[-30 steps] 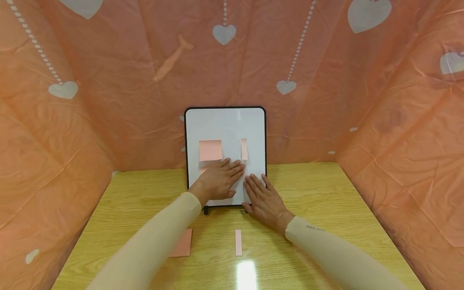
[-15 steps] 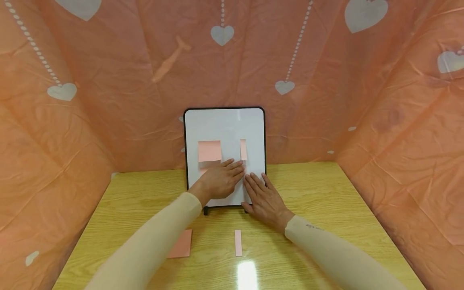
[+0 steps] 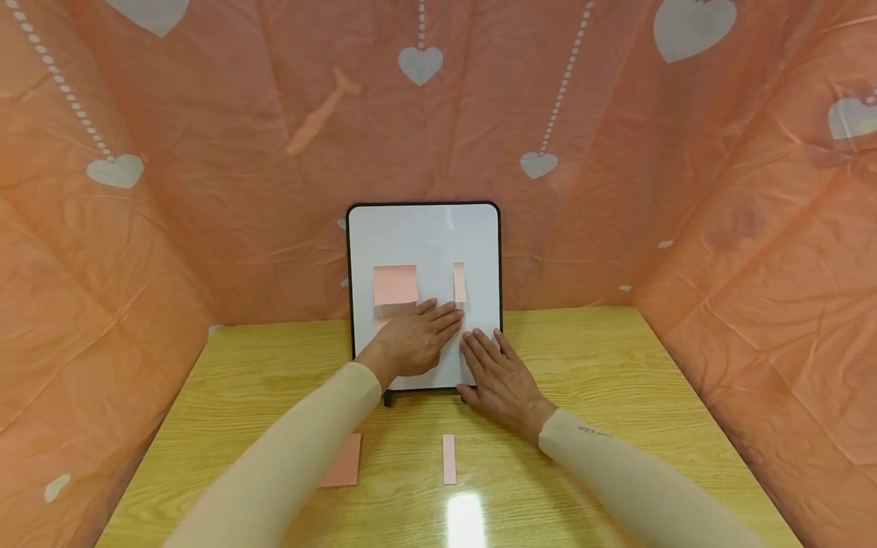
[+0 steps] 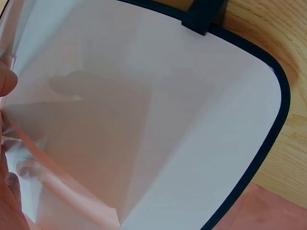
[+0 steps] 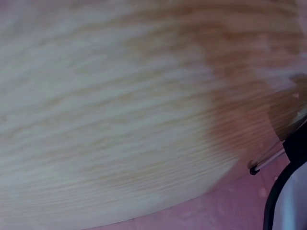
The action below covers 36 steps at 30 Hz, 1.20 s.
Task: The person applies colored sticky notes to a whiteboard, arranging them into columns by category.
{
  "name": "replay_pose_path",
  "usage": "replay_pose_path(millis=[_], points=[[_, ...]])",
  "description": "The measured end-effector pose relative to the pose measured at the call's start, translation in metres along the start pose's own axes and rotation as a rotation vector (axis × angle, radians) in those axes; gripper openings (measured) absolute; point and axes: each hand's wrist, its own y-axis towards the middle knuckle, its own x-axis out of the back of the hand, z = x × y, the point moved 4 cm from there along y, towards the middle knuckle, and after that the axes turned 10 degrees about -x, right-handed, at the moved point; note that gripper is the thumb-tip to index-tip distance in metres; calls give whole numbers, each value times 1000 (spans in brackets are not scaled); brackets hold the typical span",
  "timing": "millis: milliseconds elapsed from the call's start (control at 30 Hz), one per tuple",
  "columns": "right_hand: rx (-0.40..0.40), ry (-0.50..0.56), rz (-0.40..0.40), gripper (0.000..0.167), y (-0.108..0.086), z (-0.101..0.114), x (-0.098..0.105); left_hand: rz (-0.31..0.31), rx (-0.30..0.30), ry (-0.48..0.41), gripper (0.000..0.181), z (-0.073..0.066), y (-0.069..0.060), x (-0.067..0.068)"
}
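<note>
A white board (image 3: 425, 236) with a black frame stands upright on the table. My left hand (image 3: 414, 340) lies flat with straight fingers over its lower middle, fingertips just below a narrow pink sticky strip (image 3: 459, 282). Above the wrist a square pink sticky note (image 3: 395, 285) is stuck on by its top, its lower edge lifting. What lies under the left palm is hidden. My right hand (image 3: 503, 384) rests with extended fingers on the board's lower right corner. In the left wrist view a pink note (image 4: 76, 196) curls away from the board near a few fingertips.
Another pink square (image 3: 346, 460), partly behind the left sleeve, and a narrow pink strip (image 3: 448, 459) lie on the wooden table (image 3: 589, 365) in front of the board. Black feet (image 3: 388, 398) hold up the board. An orange cloth with hearts (image 3: 582, 228) hangs behind.
Both hands keep nearly the same place on the board. The left fingers and thumb shift only very slightly, the thumb now tucked out of sight.
</note>
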Motion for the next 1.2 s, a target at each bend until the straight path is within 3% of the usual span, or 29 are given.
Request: replay_pose_path(millis=[333, 533, 767, 967, 1200], points=[[11, -10, -9, 78, 11, 3, 2, 4, -3, -15, 62, 3, -5, -1], [24, -7, -30, 77, 9, 5, 0, 39, 2, 5, 59, 8, -13, -3], [18, 11, -33, 77, 7, 7, -2, -23, -25, -6, 66, 0, -6, 2], [18, -7, -32, 78, 8, 8, -2, 30, 12, 21, 71, -4, -2, -2], [15, -7, -26, 77, 6, 6, -3, 6, 41, 46, 67, -6, -7, -6]])
